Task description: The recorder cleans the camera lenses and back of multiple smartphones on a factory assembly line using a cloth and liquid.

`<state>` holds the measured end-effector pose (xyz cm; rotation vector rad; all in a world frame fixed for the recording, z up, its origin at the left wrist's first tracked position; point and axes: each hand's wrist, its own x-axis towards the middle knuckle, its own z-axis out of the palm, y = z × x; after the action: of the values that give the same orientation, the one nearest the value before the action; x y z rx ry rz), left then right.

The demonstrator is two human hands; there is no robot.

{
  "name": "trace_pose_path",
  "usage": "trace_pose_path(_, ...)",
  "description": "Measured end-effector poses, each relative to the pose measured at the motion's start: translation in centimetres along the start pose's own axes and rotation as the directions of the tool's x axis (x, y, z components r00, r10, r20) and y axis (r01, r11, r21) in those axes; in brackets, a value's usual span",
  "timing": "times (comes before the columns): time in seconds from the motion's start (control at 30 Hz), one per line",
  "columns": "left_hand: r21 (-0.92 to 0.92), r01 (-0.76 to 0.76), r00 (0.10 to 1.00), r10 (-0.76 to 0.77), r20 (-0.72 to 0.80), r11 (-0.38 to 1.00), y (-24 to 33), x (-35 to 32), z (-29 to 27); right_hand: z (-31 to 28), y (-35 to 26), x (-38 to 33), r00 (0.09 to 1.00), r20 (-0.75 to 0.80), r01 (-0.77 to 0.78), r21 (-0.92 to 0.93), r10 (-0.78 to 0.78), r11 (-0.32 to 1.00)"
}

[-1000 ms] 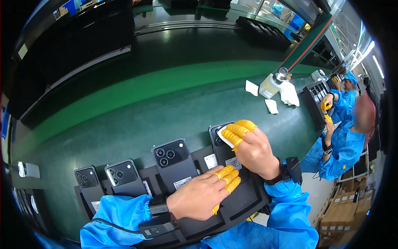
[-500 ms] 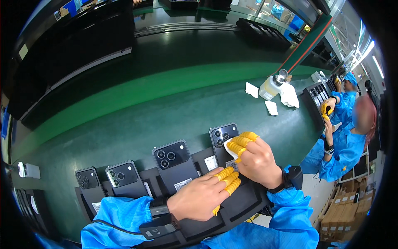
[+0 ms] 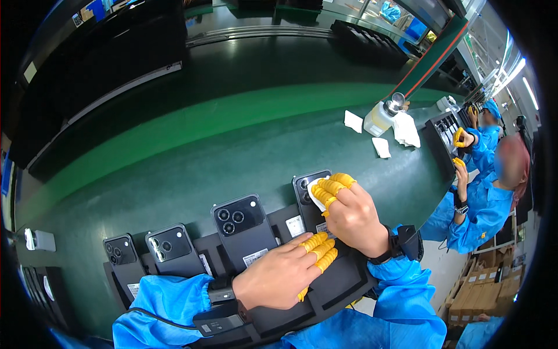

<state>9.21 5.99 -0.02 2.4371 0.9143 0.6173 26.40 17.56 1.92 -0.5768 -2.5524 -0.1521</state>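
Pressing a small white cloth [image 3: 314, 192] on the rightmost dark phone [image 3: 308, 200], the right hand [image 3: 351, 216] grips it with curled fingers. The left hand [image 3: 281, 274] lies open and flat on the black tray [image 3: 340, 283], touching that phone's lower end. Three more phones [image 3: 243, 227] stand left on the green surface [image 3: 192, 168].

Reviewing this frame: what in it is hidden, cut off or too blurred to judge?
Head view only:
- Rightmost phone: its lower part is hidden under the right hand and the white cloth.
- Black tray: partly covered by the left hand and blue sleeves.
- Phone labels: too small to make out.
- Co-worker at the right rim: face blurred, body bent by the lens.
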Motion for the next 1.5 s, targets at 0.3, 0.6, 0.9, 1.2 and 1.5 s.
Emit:
trace_pose_path(0.3,0.05,-0.047,0.994,0.052,-0.094,0.998,0.3,-0.1,0.1,-0.9,-0.5,-0.7,1.0,0.017,0.023,-0.01,-0.023,1.0)
trace_pose_path(0.6,0.135,-0.139,0.979,0.116,0.166,0.981,2.8,-6.4,-6.6,-4.6,-3.6,-0.1,0.999,0.043,-0.002,0.033,0.0,0.999)
trace_pose_path(0.9,0.003,-0.001,1.0,0.001,0.005,1.0,1.9,-11.7,-4.8,0.2,-9.2,7.1,0.934,-0.044,0.355,0.237,-0.355,0.904)
trace_pose_path(1.2,0.05,-0.009,0.994,0.014,-0.107,0.999,2.2,-11.8,-4.8,1.5,-11.6,7.4,0.948,0.065,0.299,0.155,-0.311,0.942)
trace_pose_path(1.5,0.018,0.022,0.999,-0.021,-0.027,1.0,2.4,-12.2,-4.9,1.1,-12.3,5.6,0.938,0.119,0.302,0.189,-0.327,0.934)
